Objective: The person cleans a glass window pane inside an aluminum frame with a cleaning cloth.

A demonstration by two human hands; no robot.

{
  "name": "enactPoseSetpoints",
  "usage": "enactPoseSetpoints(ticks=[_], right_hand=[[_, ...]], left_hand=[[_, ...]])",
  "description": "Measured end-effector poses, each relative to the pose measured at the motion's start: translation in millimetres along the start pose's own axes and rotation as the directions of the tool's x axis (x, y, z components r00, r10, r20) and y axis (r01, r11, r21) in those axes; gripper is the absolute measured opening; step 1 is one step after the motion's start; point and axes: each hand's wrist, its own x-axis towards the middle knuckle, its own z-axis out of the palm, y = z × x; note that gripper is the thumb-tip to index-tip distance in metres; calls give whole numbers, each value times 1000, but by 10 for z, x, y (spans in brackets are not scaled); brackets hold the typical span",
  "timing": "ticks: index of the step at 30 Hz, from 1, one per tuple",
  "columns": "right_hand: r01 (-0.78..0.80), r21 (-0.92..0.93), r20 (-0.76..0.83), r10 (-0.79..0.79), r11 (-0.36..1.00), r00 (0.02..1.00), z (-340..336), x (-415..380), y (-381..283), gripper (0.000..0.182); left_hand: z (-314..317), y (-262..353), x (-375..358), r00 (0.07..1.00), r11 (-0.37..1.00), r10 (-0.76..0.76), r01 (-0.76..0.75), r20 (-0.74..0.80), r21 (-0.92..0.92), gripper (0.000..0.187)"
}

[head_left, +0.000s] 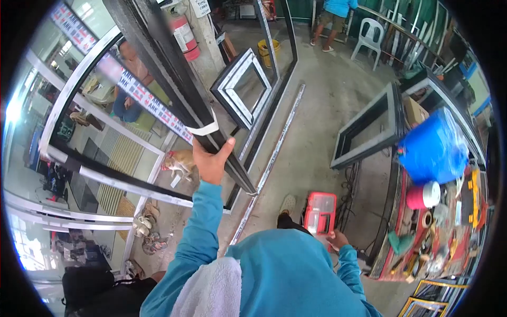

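Note:
My left hand (211,160) is raised and shut around the lower edge of a black metal bar of a large glazed door frame (174,79), just below a strip of white tape. My right hand (336,239) hangs low by my hip, fingers curled at the lower corner of a small red plastic case (320,211). Whether it grips the case I cannot tell. Both arms are in teal sleeves, and a white towel (211,290) lies over my shoulder.
A ginger cat (179,161) lies behind the frame. A long aluminium strip (274,158) lies on the concrete floor. A dark window frame (369,127) leans on a cluttered workbench (438,238) with a blue bag (433,150). Another person (332,16) stands by a white chair (369,34).

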Motion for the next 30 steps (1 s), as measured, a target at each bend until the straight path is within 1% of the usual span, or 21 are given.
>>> enactPoseSetpoints(ticks=[1, 2, 3, 4, 6, 8, 10, 12, 13, 14, 15, 16, 18, 19, 20, 22, 23, 24, 26, 28, 30], right_hand=[[10, 2, 4, -10, 1000, 1000, 98, 366, 585, 53], [0, 181, 145, -27, 983, 989, 253, 749, 995, 51], [-305, 390, 234, 227, 869, 945, -79, 621, 600, 50], [-574, 530, 374, 435, 624, 819, -544, 318, -15, 48], [-551, 453, 211, 516, 701, 830, -498, 701, 542, 33], [-514, 497, 164, 507, 699, 846, -707, 863, 658, 30], [-487, 537, 122, 508, 689, 853, -903, 971, 634, 28], [-389, 680, 46, 493, 622, 869, -1042, 1079, 549, 24], [-343, 734, 15, 491, 586, 871, -1028, 1144, 547, 33], [-348, 734, 12, 501, 584, 866, -960, 1139, 596, 33], [-338, 862, 92, 538, 378, 838, -898, 1151, 625, 30], [-300, 942, 175, 546, 149, 819, -955, 1274, 358, 28], [-308, 941, 179, 560, 143, 809, -986, 1342, -166, 28], [-309, 940, 177, 565, 147, 806, -1010, 1393, -372, 28], [-308, 938, 166, 572, 160, 804, -1115, 1456, -552, 28], [-324, 925, 153, 588, 198, 794, -1386, 1457, -821, 28], [-331, 918, 145, 589, 220, 795, -1523, 1496, -913, 28], [-334, 911, 138, 585, 241, 800, -1655, 1556, -1039, 28], [-340, 901, 132, 576, 268, 806, -1829, 1594, -1232, 28], [-349, 892, 133, 572, 287, 809, -1925, 1526, -1253, 28], [-346, 884, 125, 556, 313, 822, -2043, 1545, -1234, 28]], left_hand=[[124, -108, 250, 1000, 1000, 0, 0, -2, 19, 60], [250, -205, 532, 1000, 999, 5, -5, 2, 35, 60], [393, -262, 810, 999, 999, 37, -37, 6, 34, 59], [526, -327, 1069, 998, 998, 61, -61, 6, 31, 57], [714, -653, 1624, 991, 990, 131, -130, -6, 58, 57], [939, -1006, 2175, 969, 970, 244, -244, -31, -12, 57], [1137, -1282, 2685, 979, 975, 203, -200, -23, 96, 58], [1365, -1514, 3163, 987, 964, 159, -151, -19, 220, 58], [1467, -1675, 3390, 995, 976, 99, -95, -11, 195, 57], [1550, -1864, 3611, 999, 985, 37, -36, 0, 169, 57], [1616, -2157, 3850, 1000, 995, 14, -16, 22, 100, 59], [1692, -2349, 4061, 998, 983, 69, -67, -1, 172, 63], [1790, -2995, 4471, 1000, 1000, 14, -14, 22, 19, 67], [1818, -3168, 4649, 1000, 986, 2, -8, 32, 164, 69], [1888, -3332, 4804, 998, 991, -2, -6, 58, 132, 69], [1970, -3789, 5090, 981, 982, -171, 163, 90, 94, 68], [2047, -3931, 5167, 980, 984, -175, 178, 95, -20, 65], [2090, -4115, 5248, 980, 985, -170, 172, 100, -17, 69], [2146, -4525, 5337, 982, 984, -171, 175, 76, -42, 68], [2207, -4439, 5336, 952, 953, -304, 304, 43, -5, 66], [2198, -4862, 5345, 963, 963, -264, 266, -55, 46, 67]])
